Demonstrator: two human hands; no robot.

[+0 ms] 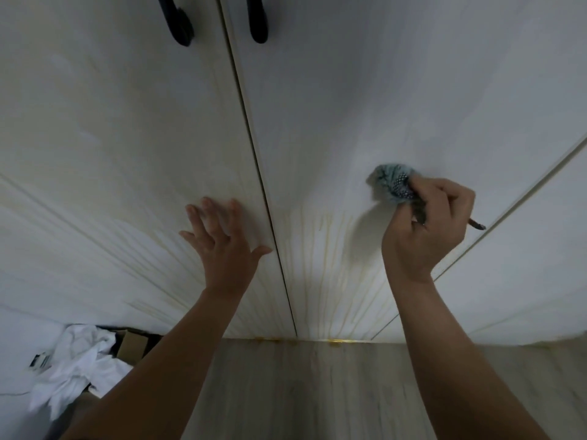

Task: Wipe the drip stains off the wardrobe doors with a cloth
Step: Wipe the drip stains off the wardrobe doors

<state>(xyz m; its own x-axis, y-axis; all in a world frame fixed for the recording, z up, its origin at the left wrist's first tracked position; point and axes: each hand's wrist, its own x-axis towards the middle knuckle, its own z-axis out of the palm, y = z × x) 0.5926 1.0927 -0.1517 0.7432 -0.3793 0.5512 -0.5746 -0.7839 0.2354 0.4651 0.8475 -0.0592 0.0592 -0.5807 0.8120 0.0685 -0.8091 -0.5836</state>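
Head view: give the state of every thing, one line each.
left door: closed, faintly streaked.
right door: closed, yellow drip stains low down.
cloth: bunched, pressed against right door.
right hand: grips cloth.
left hand: spread flat on left door.
white fabric: crumpled on floor.

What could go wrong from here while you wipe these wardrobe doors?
1. The cloth in the right hand sits above the yellow streaks, so wiping there could miss them or push fresh runs down.
2. The left hand presses flat on the left door, which might leave smudges.
3. Yellow drops on the floor could be overlooked or trodden in.
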